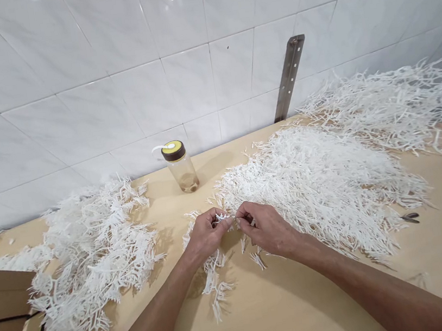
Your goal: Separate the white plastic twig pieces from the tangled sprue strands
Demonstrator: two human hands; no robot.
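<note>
Your L hand [208,235]'s pinched approx. shut on a small white sprig [222,217] over the desk [274,311]; long axis unclear. Sprig's just L of your R hand [266,228], fingertips curled close; can't tell if they've hold of anything.
</note>
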